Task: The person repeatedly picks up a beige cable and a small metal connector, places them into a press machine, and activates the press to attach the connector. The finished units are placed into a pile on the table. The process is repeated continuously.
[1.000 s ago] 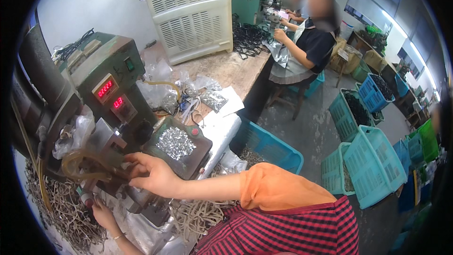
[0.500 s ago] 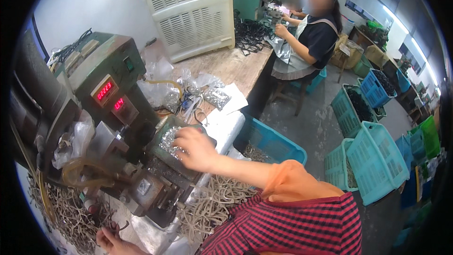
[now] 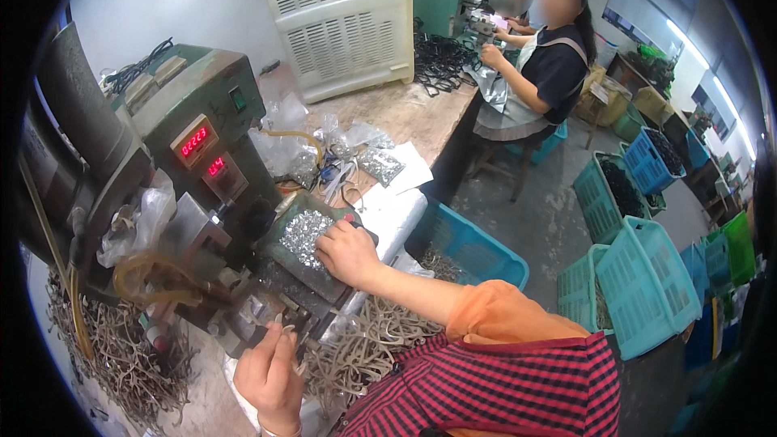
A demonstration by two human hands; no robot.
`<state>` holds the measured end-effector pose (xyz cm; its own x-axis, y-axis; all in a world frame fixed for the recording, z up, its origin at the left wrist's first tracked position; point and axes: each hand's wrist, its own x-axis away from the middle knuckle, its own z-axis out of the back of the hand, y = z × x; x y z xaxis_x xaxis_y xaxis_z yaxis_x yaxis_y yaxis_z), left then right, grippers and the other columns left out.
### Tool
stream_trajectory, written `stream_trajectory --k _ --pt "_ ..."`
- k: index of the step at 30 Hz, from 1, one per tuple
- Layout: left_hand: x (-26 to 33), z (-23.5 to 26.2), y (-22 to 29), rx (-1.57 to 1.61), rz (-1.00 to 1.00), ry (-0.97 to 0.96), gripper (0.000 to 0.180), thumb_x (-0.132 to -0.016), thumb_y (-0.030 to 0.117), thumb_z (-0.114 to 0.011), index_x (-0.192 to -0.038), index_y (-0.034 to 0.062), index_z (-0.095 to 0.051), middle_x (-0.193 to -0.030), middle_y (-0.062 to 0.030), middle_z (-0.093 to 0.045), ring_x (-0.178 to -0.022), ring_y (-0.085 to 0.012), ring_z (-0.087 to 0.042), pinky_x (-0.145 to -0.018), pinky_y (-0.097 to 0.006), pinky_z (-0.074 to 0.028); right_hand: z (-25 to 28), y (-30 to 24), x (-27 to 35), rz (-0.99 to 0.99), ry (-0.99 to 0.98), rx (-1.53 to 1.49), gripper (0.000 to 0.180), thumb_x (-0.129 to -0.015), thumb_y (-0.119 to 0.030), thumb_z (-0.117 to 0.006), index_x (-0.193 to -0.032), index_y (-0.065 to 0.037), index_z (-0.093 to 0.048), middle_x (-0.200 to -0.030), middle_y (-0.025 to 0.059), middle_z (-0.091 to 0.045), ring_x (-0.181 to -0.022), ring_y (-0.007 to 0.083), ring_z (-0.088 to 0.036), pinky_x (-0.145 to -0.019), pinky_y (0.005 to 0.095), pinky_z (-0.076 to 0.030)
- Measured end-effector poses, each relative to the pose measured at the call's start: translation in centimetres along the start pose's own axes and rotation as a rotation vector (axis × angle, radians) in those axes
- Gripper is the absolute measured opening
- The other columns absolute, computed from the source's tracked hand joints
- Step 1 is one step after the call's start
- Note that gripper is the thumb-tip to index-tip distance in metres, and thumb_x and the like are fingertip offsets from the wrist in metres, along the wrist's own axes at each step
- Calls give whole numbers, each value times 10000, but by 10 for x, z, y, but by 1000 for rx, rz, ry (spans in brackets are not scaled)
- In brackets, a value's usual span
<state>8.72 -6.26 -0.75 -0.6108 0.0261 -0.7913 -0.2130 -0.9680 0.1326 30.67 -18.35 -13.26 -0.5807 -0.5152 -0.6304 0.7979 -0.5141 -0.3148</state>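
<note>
While both of my hands are busy at the centre of the view, I judge the step in hand to be feeding: picking up a small metal part on one side and presenting a strap on the other. My right hand point(image 3: 350, 255) lies at the right edge of the pile of shiny metal pieces point(image 3: 304, 235), which sits on the green tray point(image 3: 285, 261) near the middle of the frame; its fingers curl down there, and I cannot tell whether they have a piece between them. Below and to the left, my left hand point(image 3: 269, 374) is pinched narrow at the fingertips on what I take to be the end of a pale strap point(image 3: 278, 319), just beside the metal plate point(image 3: 252, 311) of the press; the sliver is too small to be sure of. More straps lie in a tangled heap point(image 3: 380, 344) at lower centre, right of that hand. As I see it, the next move calls for the right fingers to separate a single piece from the pile, and for the left to hold the strap end steady and lined up with the plate, fingertips well away from where the press closes.
</note>
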Motion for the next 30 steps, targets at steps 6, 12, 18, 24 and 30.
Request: stream_trajectory --k 6,12,18,24,30 --pt "-8 1 3 32 62 -52 225 -730 -15 -839 -907 46 -713 -921 -122 -749 -645 -256 -644 -568 -337 -495 5 -11 -14 15 67 -71 55 -797 -149 -706 -798 -96 -691 -805 71 -620 -865 294 -610 -711 414 -517" --pt "-10 2 2 73 84 -36 211 -738 -15 -830 -901 55 -716 -873 -112 -744 -698 -264 -692 -604 -331 -533 4 0 -31 -128 34 -328 83 -821 -170 -709 -843 -94 -735 -855 89 -657 -915 327 -628 -783 455 -524" --pt "-2 -1 -2 -21 58 -106 199 -774 -11 -794 -967 29 -767 -924 -142 -758 -768 -267 -724 -648 -339 -567 11 -11 -39 -490 -81 -583 240 -852 -58 -653 -1061 -14 -762 -1016 195 -748 -984 346 -708 -914 436 -543" --pt "-5 6 -9 74 10 -51 213 -735 -6 -832 -918 50 -737 -874 -85 -729 -607 -175 -646 -515 -281 -500 27 1 -46 -361 -77 -578 154 -927 -112 -688 -1025 -13 -755 -935 145 -744 -874 255 -709 -815 326 -534" --pt "-3 5 -12 16 7 -43 222 -728 31 -859 -910 61 -735 -880 -69 -739 -588 -156 -633 -496 -265 -473 -4 10 -35 -244 -1 -434 114 -915 -68 -721 -1015 -16 -737 -942 84 -703 -875 185 -675 -806 299 -521"
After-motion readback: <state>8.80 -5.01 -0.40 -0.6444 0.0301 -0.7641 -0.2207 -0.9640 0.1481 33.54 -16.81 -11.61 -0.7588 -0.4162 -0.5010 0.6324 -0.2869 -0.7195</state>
